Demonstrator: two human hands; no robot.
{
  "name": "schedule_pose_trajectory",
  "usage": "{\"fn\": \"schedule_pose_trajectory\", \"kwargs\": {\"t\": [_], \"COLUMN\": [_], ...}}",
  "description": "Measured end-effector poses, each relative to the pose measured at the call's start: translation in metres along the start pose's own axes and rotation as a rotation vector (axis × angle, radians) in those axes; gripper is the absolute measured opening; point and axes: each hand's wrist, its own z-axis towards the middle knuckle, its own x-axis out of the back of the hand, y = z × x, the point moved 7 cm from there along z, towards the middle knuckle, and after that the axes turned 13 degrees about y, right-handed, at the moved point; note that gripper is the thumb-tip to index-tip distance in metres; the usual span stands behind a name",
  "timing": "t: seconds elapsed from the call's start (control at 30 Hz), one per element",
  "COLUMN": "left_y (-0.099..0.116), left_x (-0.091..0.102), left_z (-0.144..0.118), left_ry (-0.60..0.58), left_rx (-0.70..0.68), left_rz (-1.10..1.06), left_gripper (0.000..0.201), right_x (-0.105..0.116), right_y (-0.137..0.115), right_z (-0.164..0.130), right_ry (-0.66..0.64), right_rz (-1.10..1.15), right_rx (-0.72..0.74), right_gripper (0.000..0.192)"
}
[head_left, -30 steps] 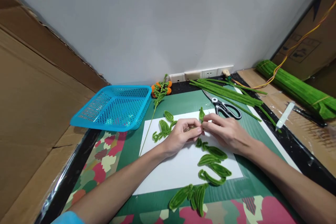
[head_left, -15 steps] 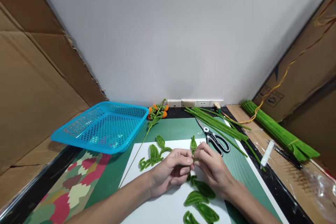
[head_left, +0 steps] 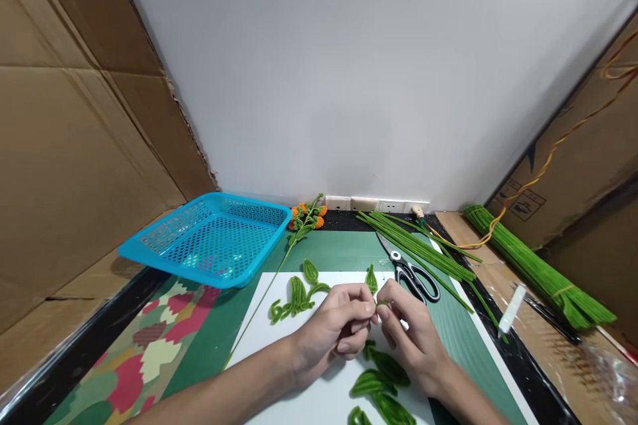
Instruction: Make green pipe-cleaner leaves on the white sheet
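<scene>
My left hand (head_left: 335, 332) and my right hand (head_left: 409, 332) meet over a white sheet (head_left: 279, 362), fingertips pinched together on a small green pipe-cleaner leaf (head_left: 371, 281) that sticks up between them. More green pipe-cleaner leaves (head_left: 379, 382) lie on the sheet just below my hands. Another cluster of leaves (head_left: 296, 295) lies to the left of my left hand. Black-handled scissors (head_left: 413, 277) rest just beyond my right hand.
A blue plastic basket (head_left: 209, 238) sits at the back left. An orange-flowered stem (head_left: 299, 226) leans beside it. Loose green pipe cleaners (head_left: 419, 246) and a tied bundle (head_left: 538, 265) lie to the right. Cardboard walls stand on both sides.
The camera has tilted upward, so the table and my hands sit lower in view. My hands stay together on the small leaf, fingers shifting slightly.
</scene>
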Motion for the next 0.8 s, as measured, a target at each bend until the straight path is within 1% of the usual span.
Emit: {"fn": "schedule_pose_trajectory", "kwargs": {"t": [0.07, 0.17, 0.23, 0.27, 0.33, 0.37, 0.47, 0.53, 0.57, 0.63, 0.67, 0.73, 0.8], "left_y": [0.002, 0.008, 0.016, 0.022, 0.038, 0.044, 0.047, 0.044, 0.044, 0.046, 0.048, 0.053, 0.056], "left_x": [0.003, 0.007, 0.008, 0.008, 0.004, 0.0, -0.014, -0.017, -0.016, -0.015, -0.015, -0.013, -0.008], "left_z": [0.003, 0.007, 0.006, 0.004, -0.004, -0.009, -0.022, -0.027, -0.028, -0.027, -0.026, -0.022, -0.016], "left_ry": [0.011, 0.014, 0.02, 0.04, 0.082, 0.077, -0.059, -0.131, -0.14, -0.123, -0.103, -0.043, 0.027], "left_rx": [-0.051, -0.133, -0.221, -0.301, -0.553, -0.68, -1.01, -1.165, -1.208, -1.21, -1.17, -1.02, -0.82], "left_rz": [0.071, 0.249, 0.41, 0.509, 0.768, 0.896, 1.236, 1.395, 1.438, 1.434, 1.391, 1.245, 1.059], "left_gripper": [0.026, 0.027, 0.029, 0.029, 0.021, 0.018, 0.023, 0.025, 0.024, 0.024, 0.024, 0.024, 0.021], "right_x": [-0.001, 0.0, 0.002, 0.002, 0.0, -0.003, -0.014, -0.02, -0.022, -0.022, -0.02, -0.015, -0.007], "right_y": [0.002, -0.001, -0.002, -0.001, 0.004, 0.008, 0.019, 0.024, 0.025, 0.026, 0.024, 0.02, 0.014], "right_z": [0.0, 0.002, 0.003, 0.003, 0.002, 0.0, -0.006, -0.008, -0.009, -0.007, -0.006, -0.003, 0.001], "right_ry": [-0.015, -0.037, -0.027, -0.018, -0.006, -0.004, -0.001, -0.001, -0.001, -0.002, -0.003, 0.0, 0.009], "right_rz": [0.007, -0.026, -0.028, -0.01, 0.092, 0.174, 0.433, 0.536, 0.564, 0.586, 0.576, 0.518, 0.427], "right_rx": [-0.048, -0.033, -0.033, -0.058, -0.167, -0.24, -0.43, -0.5, -0.521, -0.534, -0.525, -0.487, -0.441], "right_gripper": [0.029, 0.032, 0.034, 0.034, 0.034, 0.034, 0.034, 0.034, 0.035, 0.036, 0.036, 0.035, 0.034]}}
